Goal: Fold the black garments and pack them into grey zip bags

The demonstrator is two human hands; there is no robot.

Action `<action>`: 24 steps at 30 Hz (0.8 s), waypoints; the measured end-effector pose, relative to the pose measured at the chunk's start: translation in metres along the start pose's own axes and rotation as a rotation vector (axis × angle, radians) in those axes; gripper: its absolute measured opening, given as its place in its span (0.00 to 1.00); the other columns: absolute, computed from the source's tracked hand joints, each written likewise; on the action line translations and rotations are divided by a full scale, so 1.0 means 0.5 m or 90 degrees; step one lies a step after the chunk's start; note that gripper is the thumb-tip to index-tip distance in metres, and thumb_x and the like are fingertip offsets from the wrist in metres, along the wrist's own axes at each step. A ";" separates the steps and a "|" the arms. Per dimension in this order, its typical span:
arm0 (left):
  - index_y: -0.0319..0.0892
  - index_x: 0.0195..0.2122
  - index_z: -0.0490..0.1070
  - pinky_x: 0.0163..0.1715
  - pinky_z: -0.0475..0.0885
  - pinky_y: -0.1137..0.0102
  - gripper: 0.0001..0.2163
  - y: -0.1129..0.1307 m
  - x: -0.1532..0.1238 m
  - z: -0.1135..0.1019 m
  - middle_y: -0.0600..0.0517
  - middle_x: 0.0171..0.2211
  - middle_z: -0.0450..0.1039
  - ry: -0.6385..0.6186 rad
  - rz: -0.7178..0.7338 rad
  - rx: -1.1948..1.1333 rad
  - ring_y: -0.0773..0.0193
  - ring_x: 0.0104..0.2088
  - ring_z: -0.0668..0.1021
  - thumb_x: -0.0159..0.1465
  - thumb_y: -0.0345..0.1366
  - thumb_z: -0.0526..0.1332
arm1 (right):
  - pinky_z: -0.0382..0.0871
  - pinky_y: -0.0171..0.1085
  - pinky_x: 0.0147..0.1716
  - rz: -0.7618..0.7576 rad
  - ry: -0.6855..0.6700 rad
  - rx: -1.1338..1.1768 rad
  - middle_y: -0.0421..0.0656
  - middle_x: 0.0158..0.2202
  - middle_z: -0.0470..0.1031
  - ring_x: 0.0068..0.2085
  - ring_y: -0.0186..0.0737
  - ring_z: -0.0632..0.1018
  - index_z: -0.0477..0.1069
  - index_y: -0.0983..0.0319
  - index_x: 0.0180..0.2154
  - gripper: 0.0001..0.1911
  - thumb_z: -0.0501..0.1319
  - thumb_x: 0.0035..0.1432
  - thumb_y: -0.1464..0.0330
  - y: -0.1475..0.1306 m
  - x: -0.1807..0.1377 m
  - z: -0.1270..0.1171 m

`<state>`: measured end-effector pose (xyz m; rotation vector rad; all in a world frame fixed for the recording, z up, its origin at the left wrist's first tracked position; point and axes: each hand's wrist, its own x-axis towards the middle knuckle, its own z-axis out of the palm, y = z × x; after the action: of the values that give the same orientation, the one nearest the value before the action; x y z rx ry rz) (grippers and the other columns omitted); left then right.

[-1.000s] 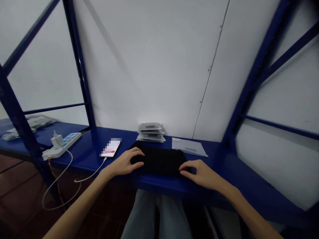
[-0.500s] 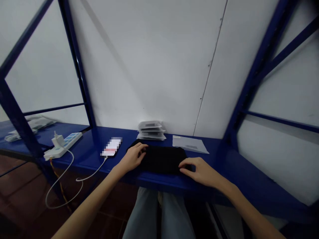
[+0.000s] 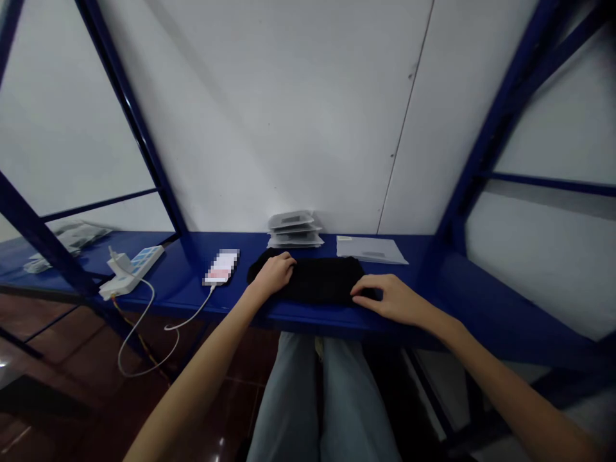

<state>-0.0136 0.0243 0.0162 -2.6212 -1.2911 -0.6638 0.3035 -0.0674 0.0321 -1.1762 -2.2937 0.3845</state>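
A folded black cloth [image 3: 320, 282] lies on the blue shelf [image 3: 192, 292] in front of me. My left hand [image 3: 274, 274] rests on the cloth's left end, fingers curled over its top edge. On the right end lies my right hand [image 3: 392, 299], its fingertips pressing the cloth's corner. Whether either hand pinches the fabric is too dark to tell.
A stack of clear packets [image 3: 294, 230] sits against the wall behind the cloth, a flat packet [image 3: 371, 250] to its right. A phone [image 3: 221, 267] on a white cable and a power strip [image 3: 132, 272] lie to the left. Blue rack posts stand at both sides.
My left hand slid from the cloth's left front up to its far left edge. The right hand stayed on the right end. The camera tilted down.
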 end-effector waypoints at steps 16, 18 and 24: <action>0.42 0.48 0.78 0.49 0.75 0.63 0.12 -0.014 -0.021 0.022 0.46 0.46 0.78 0.089 -0.012 -0.054 0.56 0.45 0.81 0.69 0.30 0.56 | 0.74 0.44 0.48 -0.029 0.029 0.033 0.41 0.42 0.83 0.44 0.47 0.82 0.81 0.54 0.38 0.07 0.64 0.61 0.62 0.001 -0.011 0.008; 0.42 0.48 0.78 0.50 0.75 0.63 0.12 -0.010 -0.022 0.018 0.46 0.46 0.79 0.089 -0.011 -0.053 0.56 0.45 0.81 0.69 0.30 0.56 | 0.74 0.45 0.48 -0.025 0.029 0.037 0.41 0.42 0.83 0.44 0.47 0.82 0.81 0.54 0.39 0.07 0.64 0.61 0.62 0.002 -0.012 0.010; 0.42 0.48 0.78 0.50 0.74 0.63 0.13 -0.010 -0.021 0.017 0.46 0.47 0.78 0.082 -0.013 -0.048 0.55 0.46 0.80 0.69 0.31 0.55 | 0.73 0.45 0.48 -0.028 0.036 0.044 0.41 0.42 0.83 0.44 0.48 0.82 0.81 0.54 0.39 0.08 0.65 0.61 0.61 0.012 -0.014 0.014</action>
<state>-0.0203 0.0223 0.0034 -2.5777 -1.2798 -0.8863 0.3068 -0.0698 0.0211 -1.0872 -2.2364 0.4049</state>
